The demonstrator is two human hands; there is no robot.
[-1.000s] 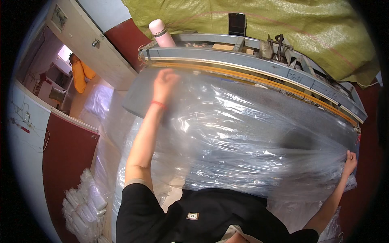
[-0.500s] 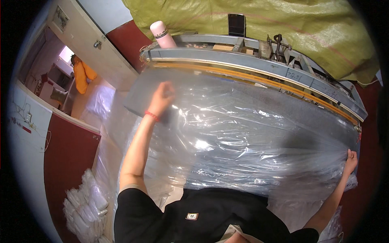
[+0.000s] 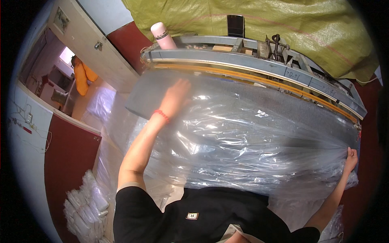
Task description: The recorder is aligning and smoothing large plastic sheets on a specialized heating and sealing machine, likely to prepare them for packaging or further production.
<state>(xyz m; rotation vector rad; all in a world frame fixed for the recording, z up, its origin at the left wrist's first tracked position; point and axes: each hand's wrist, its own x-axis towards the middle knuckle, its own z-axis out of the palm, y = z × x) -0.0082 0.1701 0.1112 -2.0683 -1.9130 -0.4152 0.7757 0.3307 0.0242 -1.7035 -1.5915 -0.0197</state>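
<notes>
A wide sheet of clear plastic film (image 3: 243, 141) lies wrinkled and shiny over a dark grey worktop (image 3: 158, 83). My right hand (image 3: 351, 159) is closed on the film's edge at the right end, and creases fan out from its fingers. Over the left part of the worktop, close to the film's far edge, is my left hand (image 3: 177, 95), its fingers smeared by motion. Whether it holds any film cannot be seen. A red bead bracelet (image 3: 161, 115) circles that wrist.
Behind the worktop runs a long grey metal frame (image 3: 227, 58) with yellow-orange strips (image 3: 243, 77). A pink bottle (image 3: 163, 35) and a dark phone (image 3: 236, 26) stand at the back. Bundled clear plastic (image 3: 87, 206) lies at lower left. Through the doorway, a person in orange (image 3: 83, 77) is visible.
My left hand has moved right and slightly away from me, and the film's folds below it have shifted. My right hand stays at the right edge, still gripping the film.
</notes>
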